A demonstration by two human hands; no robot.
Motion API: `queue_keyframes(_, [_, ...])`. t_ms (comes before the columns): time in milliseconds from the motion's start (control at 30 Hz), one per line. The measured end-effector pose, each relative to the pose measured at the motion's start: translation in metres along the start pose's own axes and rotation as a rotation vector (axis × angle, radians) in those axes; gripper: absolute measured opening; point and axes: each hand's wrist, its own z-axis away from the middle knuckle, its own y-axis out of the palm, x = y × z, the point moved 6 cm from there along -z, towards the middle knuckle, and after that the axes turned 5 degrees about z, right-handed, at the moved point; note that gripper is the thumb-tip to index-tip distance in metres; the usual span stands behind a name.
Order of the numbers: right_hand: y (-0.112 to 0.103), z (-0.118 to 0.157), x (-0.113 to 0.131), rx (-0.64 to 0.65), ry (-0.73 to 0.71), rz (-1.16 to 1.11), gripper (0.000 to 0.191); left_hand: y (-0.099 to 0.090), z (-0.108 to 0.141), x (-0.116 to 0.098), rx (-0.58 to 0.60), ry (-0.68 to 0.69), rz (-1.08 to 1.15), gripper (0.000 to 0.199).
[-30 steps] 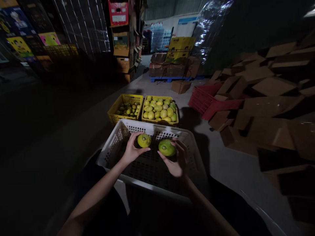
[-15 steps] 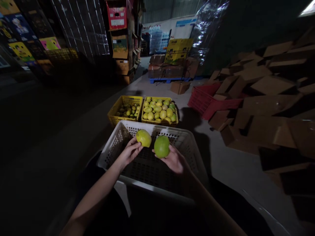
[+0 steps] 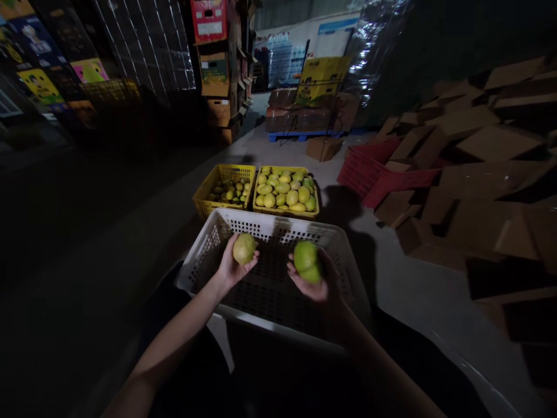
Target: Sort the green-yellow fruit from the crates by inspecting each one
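My left hand cups a yellow lemon, its fingers curled under the fruit. A green lemon rests in my right hand, slightly smeared by motion. Both hands are above a white plastic crate with perforated walls, and a gap separates the two fruits. The crate's dark floor shows between my hands. Just past its far rim stand two yellow crates. The right yellow crate is heaped with yellow and green lemons; the left yellow crate holds a lower pile in shadow.
Flattened and loose cardboard boxes pile up on the right beside a red crate. Farther back, yellow cartons sit above a blue pallet. Stacked boxes rise at the back left. The surroundings are dim.
My hands have moved apart, the left one slightly left and the right one to the right. Each fruit has turned in its hand. The view has shifted a little.
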Motion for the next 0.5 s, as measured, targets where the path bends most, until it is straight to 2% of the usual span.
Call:
queue_keyframes(100, [0.002, 0.002, 0.003, -0.012, 0.016, -0.011, 0.030, -0.007, -0.004, 0.002, -0.076, -0.013, 0.032, 0.025])
queue_keyframes(167, [0.005, 0.004, 0.005, 0.042, 0.004, 0.052, 0.032, -0.012, -0.006, 0.002, -0.123, 0.000, 0.038, 0.019])
queue_keyframes(300, [0.011, 0.003, 0.002, 0.186, -0.015, 0.216, 0.041, -0.012, -0.008, 0.005, -0.081, -0.024, 0.027, 0.026])
queue_keyframes(500, [0.005, -0.004, -0.005, 0.090, 0.021, 0.185, 0.037, -0.009, -0.004, 0.000, -0.078, -0.019, 0.115, 0.033])
